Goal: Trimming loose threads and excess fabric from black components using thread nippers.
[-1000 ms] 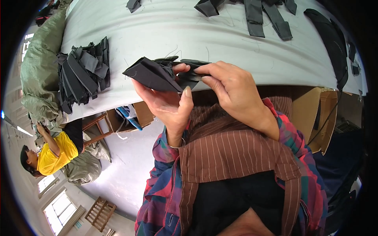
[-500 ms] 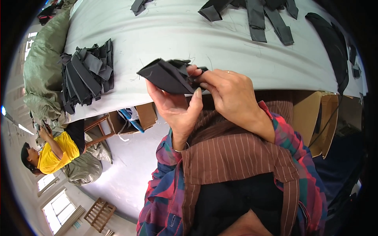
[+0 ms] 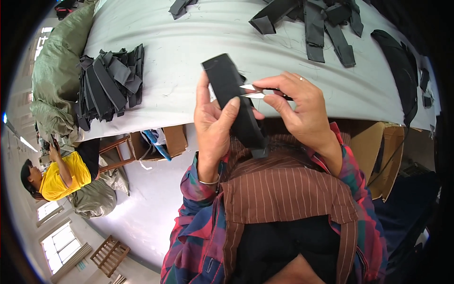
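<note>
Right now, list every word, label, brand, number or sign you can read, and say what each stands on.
None can be read anywhere in view.
Dark fabric strip in the left hand: no lettering shows.
Snips in the right hand: any marking is too small to read.
Bundle of dark pieces on the table: no lettering shows.
Bluish marks near the window: too small and blurred to tell whether they are writing.

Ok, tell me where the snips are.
The snips are above and right of centre in the head view, in the right hand, pointing left at the black strip.
</note>
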### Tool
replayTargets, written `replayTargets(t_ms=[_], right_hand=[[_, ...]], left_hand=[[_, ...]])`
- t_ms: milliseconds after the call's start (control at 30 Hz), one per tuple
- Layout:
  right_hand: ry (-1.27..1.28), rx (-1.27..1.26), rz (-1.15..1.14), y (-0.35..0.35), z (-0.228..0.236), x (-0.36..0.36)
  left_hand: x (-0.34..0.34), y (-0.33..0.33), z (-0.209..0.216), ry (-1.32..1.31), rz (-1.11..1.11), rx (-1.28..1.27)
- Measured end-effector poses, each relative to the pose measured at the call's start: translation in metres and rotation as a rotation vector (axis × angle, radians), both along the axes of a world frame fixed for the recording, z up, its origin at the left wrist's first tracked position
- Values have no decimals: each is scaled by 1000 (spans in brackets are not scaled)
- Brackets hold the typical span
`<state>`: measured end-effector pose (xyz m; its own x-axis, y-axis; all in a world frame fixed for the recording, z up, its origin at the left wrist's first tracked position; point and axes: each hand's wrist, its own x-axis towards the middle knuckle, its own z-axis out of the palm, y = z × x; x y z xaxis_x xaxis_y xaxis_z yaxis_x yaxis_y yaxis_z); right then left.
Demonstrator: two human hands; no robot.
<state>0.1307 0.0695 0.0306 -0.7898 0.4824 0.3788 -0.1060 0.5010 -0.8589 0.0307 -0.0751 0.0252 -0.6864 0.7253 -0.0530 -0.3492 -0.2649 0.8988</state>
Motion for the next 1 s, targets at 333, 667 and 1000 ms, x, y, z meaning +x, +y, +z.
replayTargets(t_ms=[333, 667, 1000], right_hand=[[-3, 339, -4, -3, -14, -10], [24, 342, -94, 11, -18, -7], [25, 394, -139, 19, -21, -8]], left_hand=[[8, 5, -2, -27, -99, -157], [8, 1, 2, -68, -208, -226], [5, -5, -2, 17, -245, -340]])
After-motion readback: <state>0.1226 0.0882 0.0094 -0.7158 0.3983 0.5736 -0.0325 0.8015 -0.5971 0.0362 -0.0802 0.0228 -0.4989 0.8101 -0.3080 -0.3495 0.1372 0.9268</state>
